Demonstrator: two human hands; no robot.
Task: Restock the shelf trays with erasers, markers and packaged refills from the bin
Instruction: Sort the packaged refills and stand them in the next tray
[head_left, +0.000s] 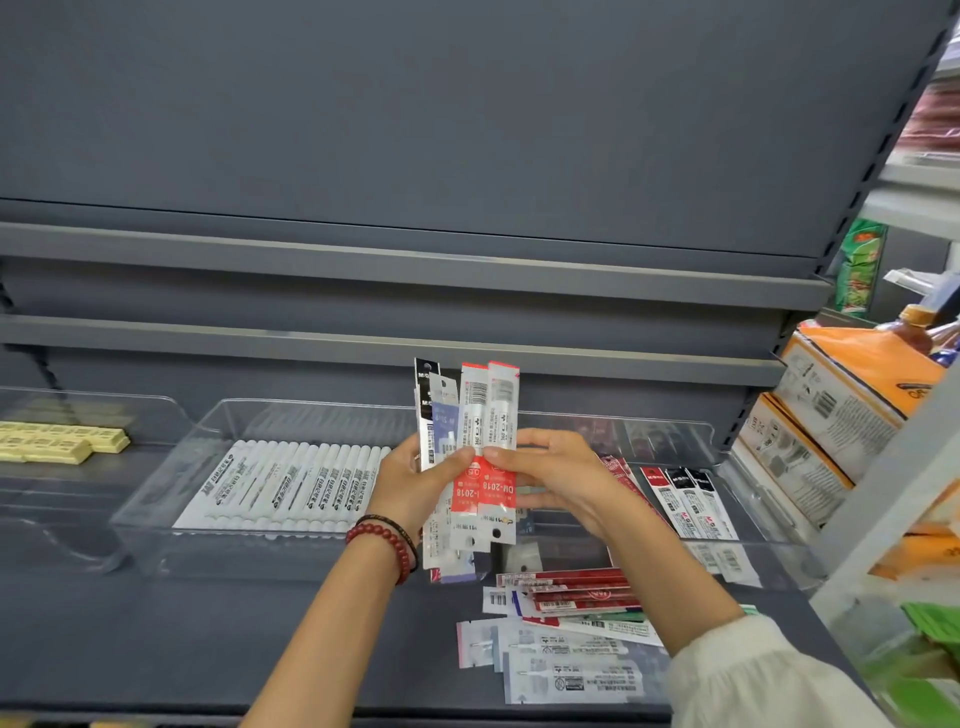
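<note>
My left hand (415, 478) grips a fanned bundle of packaged refills (478, 415), held upright above the shelf. My right hand (545, 473) pinches the red-and-white packs at the front of that bundle. Behind the hands a clear tray (208, 426) holds a row of white markers (280, 483). A second clear tray (753, 525) to the right holds a few red and black refill packs (685, 499). More refill packs (566, 639) lie loose on the shelf in front of the trays. Yellow erasers (57, 441) sit in a tray at far left.
Empty grey shelves (415, 260) rise above the trays. Orange and white cartons (831, 410) are stacked at the right, beside a neighbouring rack with green packets (860, 265). The shelf's front edge (363, 717) runs along the bottom.
</note>
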